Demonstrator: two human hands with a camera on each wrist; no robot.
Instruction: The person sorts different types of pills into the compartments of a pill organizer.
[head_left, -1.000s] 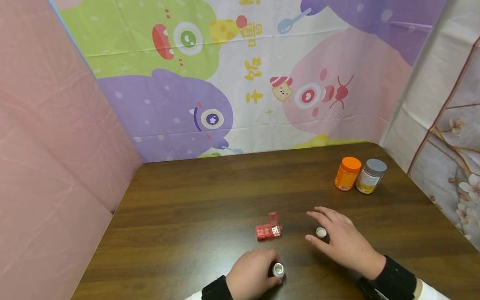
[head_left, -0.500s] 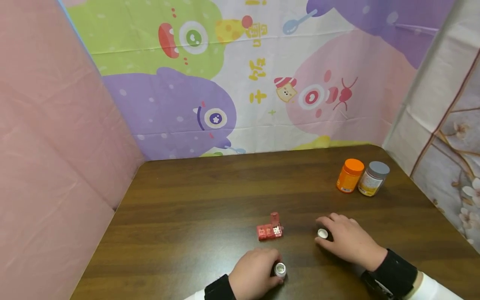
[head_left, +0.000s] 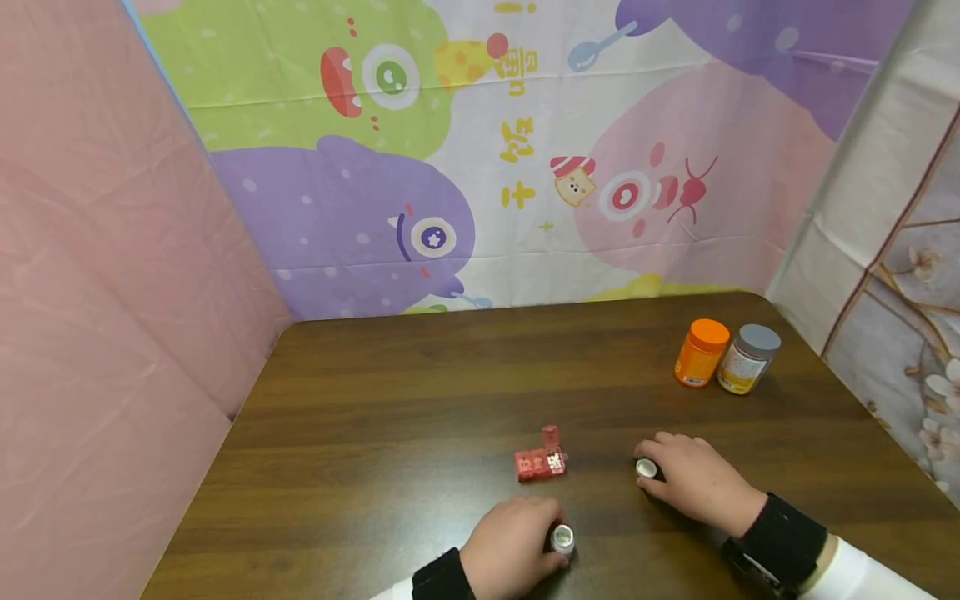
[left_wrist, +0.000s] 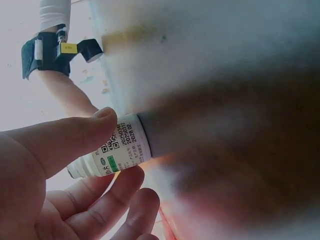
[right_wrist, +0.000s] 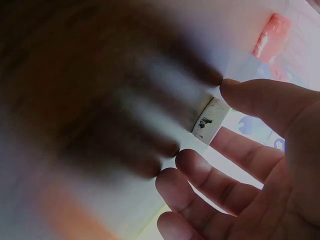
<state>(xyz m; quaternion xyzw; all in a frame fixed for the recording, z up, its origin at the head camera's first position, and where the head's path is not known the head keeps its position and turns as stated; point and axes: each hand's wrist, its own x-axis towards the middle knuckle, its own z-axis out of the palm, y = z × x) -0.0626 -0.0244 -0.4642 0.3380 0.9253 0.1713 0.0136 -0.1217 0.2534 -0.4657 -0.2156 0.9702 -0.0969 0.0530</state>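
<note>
My left hand (head_left: 513, 546) grips a small white pill bottle (head_left: 562, 539) that stands upright and uncapped on the table. In the left wrist view, thumb and fingers hold the printed label of the bottle (left_wrist: 122, 145). To the right, my right hand (head_left: 693, 477) has its thumb and index finger round a white bottle cap (head_left: 646, 468) lying on the table. The right wrist view has the cap (right_wrist: 210, 121) between thumb and index finger, the other fingers bent beside it. Between and beyond the hands lies a red pill organizer (head_left: 534, 464), one lid up, white pills in that compartment.
An orange jar (head_left: 701, 354) and a grey-lidded jar (head_left: 748, 360) stand side by side at the back right of the wooden table (head_left: 390, 400). A cartoon-printed cloth (head_left: 517, 275) hangs behind, and a pink cloth (head_left: 135, 292) on the left.
My right hand's thumb and fingers have closed in from a wide spread to round the cap. My left hand keeps its grip on the bottle. The head view has shifted slightly.
</note>
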